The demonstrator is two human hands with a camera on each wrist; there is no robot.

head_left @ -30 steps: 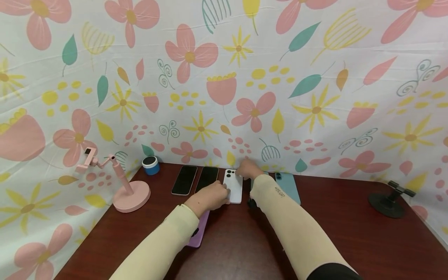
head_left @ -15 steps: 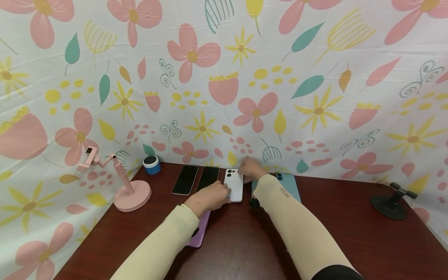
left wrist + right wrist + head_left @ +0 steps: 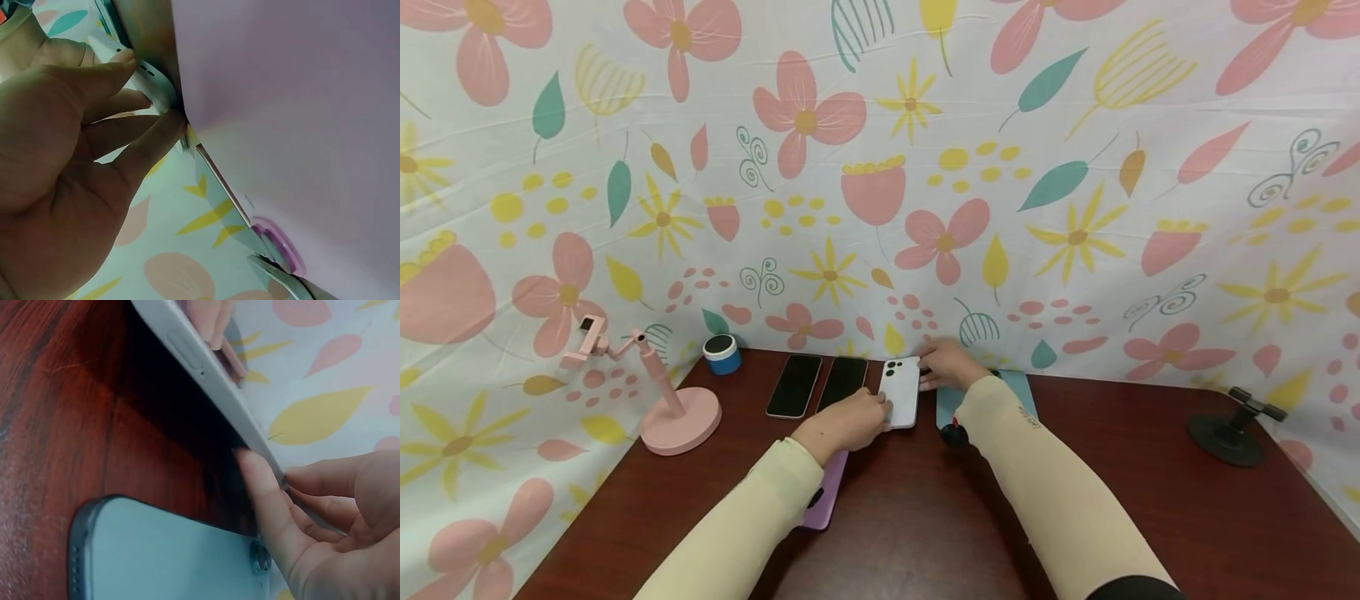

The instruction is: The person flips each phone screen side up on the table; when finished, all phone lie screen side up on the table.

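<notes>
A white phone [image 3: 900,392] with rear cameras lies between both hands at the back of the table. My left hand [image 3: 853,419] pinches its near left corner; the left wrist view shows thumb and fingers at the white phone's [image 3: 153,78] end. My right hand [image 3: 951,365] grips the far right edge. In the right wrist view, the white phone [image 3: 212,381] stands tilted with this edge raised off the wood, the right thumb [image 3: 259,478] on its underside and the other fingers on the opposite side. A pale blue-green phone [image 3: 169,556] lies just beside the right hand.
Two dark-screened phones [image 3: 794,386] lie to the left, a purple phone [image 3: 829,492] partly under the left forearm. Light blue phones [image 3: 1021,390] lie partly behind the right arm. A pink stand [image 3: 681,421], a blue jar [image 3: 722,355] and a black stand [image 3: 1228,437] stand around; patterned cloth hangs behind.
The right hand has shifted slightly right and nearer, gripping the white phone's far edge. The white phone has tilted, its right side rising. The left hand stays at the near corner.
</notes>
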